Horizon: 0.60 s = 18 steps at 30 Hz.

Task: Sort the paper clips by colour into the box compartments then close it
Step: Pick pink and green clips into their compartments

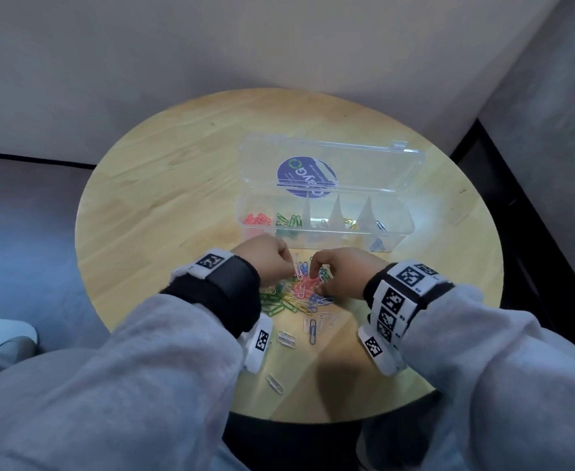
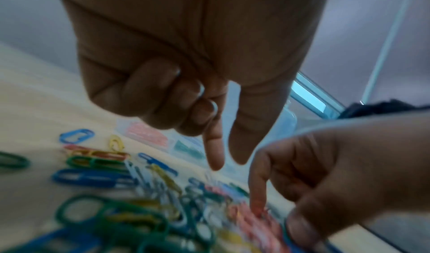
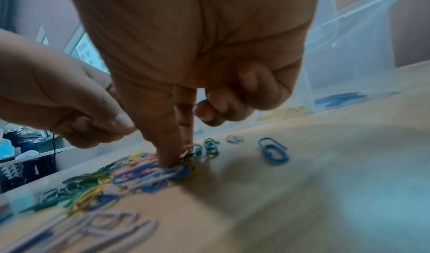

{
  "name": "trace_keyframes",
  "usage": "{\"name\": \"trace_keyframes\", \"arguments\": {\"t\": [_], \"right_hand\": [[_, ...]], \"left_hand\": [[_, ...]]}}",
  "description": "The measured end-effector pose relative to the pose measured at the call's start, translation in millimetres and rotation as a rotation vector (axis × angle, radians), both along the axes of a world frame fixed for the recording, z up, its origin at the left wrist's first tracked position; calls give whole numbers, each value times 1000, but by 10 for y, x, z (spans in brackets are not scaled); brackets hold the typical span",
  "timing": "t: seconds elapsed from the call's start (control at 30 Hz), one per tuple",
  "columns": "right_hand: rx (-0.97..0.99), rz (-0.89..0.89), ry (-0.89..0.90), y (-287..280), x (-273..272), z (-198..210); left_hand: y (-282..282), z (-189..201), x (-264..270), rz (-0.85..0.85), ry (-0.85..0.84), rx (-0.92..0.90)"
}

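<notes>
A mixed pile of coloured paper clips (image 1: 296,297) lies on the round wooden table (image 1: 177,205), just in front of a clear compartment box (image 1: 398,229) whose lid (image 1: 364,164) stands open. The box holds red clips (image 1: 257,219), green clips (image 1: 289,219), yellow clips (image 1: 349,222) and blue clips (image 1: 377,244) in separate compartments. My left hand (image 1: 289,266) (image 2: 228,162) points thumb and index finger down over a white clip (image 1: 299,270), tips slightly apart; whether it holds the clip is unclear. My right hand (image 1: 316,270) (image 3: 179,155) pinches into the pile at a red clip (image 2: 258,213).
Stray clips lie nearer to me: white ones (image 1: 274,382) (image 1: 286,338) and a long blue one (image 1: 312,329). A lone blue clip (image 3: 273,151) lies right of the pile. The table's front edge (image 1: 313,419) is close below my wrists.
</notes>
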State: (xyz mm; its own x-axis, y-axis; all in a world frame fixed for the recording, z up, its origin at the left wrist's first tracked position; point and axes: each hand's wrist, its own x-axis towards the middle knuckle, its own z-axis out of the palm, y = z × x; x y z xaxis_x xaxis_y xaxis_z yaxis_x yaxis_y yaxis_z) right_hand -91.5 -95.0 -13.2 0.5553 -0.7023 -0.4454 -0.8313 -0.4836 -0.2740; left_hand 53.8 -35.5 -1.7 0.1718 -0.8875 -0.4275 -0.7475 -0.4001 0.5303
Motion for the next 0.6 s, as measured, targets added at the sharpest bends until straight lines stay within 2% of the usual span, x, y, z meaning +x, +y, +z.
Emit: {"name": "trace_keyframes", "arguments": {"t": [0.1,0.33,0.6], "right_hand": [[-4,32,-7,7,6,-4],[66,63,-46,-3,-44,-8],[285,-146,-242,-65,-122,48]], "left_hand": [[-6,-62,-58,-78,-141,13],[-86,-123,-117,-165,-241,-22],[-94,-153,-100,-181,-275,-14]]}}
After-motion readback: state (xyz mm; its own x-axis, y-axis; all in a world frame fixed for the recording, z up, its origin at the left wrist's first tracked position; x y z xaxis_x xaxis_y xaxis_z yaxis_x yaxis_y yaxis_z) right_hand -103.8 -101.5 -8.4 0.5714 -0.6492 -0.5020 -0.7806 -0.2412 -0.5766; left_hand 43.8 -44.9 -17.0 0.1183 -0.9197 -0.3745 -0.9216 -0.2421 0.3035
